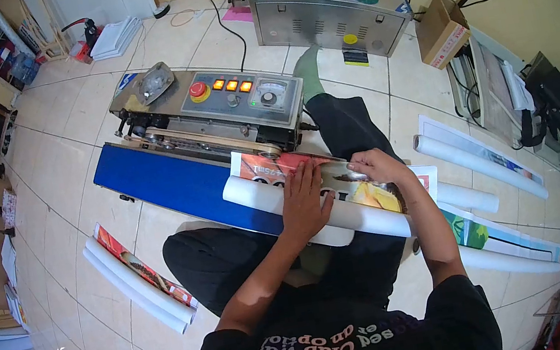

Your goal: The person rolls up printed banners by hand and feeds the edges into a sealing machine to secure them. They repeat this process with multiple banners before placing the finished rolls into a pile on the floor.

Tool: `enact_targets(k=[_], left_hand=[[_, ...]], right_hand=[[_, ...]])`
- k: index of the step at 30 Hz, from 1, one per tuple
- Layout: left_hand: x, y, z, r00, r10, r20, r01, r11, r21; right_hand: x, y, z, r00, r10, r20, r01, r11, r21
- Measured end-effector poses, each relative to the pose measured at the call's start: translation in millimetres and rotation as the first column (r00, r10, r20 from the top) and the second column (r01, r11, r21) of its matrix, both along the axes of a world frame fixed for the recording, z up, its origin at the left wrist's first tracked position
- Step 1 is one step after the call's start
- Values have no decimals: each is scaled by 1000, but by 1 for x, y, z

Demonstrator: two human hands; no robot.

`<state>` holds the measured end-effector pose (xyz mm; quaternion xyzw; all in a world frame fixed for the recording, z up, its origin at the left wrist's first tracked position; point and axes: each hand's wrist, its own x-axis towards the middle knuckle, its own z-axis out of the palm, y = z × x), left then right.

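Observation:
A printed banner (372,193), its near side rolled into a white tube, lies across my lap and the blue conveyor belt (172,188). Its far edge meets the band sealer (210,105), close to the drive wheels. My left hand (304,199) rests flat on the print with the fingers stretched out. Farther right, my right hand (378,167) has its fingers curled at the banner's far edge, pinching it. The sealer carries a red stop button (199,91), lit orange switches (232,86) and a dial (269,98).
A rolled banner (139,278) lies on the tiles at left. More rolled prints (479,158) lie at right. Behind stands a second metal machine (328,17), with a cardboard box (444,32) beside it. A black cable (233,28) runs across the floor.

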<state>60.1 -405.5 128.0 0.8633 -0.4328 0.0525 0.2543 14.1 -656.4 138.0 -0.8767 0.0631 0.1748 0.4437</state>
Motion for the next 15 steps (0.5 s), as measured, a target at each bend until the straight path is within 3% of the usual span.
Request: enact_targets(k=[2, 8, 10, 12, 15], left_hand=[[-3, -3, -1, 1000, -8, -7, 8, 1000, 7], [-11, -14, -6, 1000, -30, -5, 30, 999, 25], [-9, -11, -8, 1000, -9, -22, 9, 1000, 18], [-7, -8, -9, 1000, 0, 4, 0, 1000, 0], [-1, -4, -7, 1000, 9, 20, -8, 1000, -18]], right_hand=[[-10, -5, 3, 986, 34, 165, -40, 999, 33], [-52, -44, 7, 996, -30, 85, 34, 998, -49], [-68, -57, -1, 992, -53, 117, 59, 997, -49], [-80, -62, -4, 960, -106, 258, 142, 981, -129], [-94, -64, -11, 959, -202, 197, 218, 974, -59]])
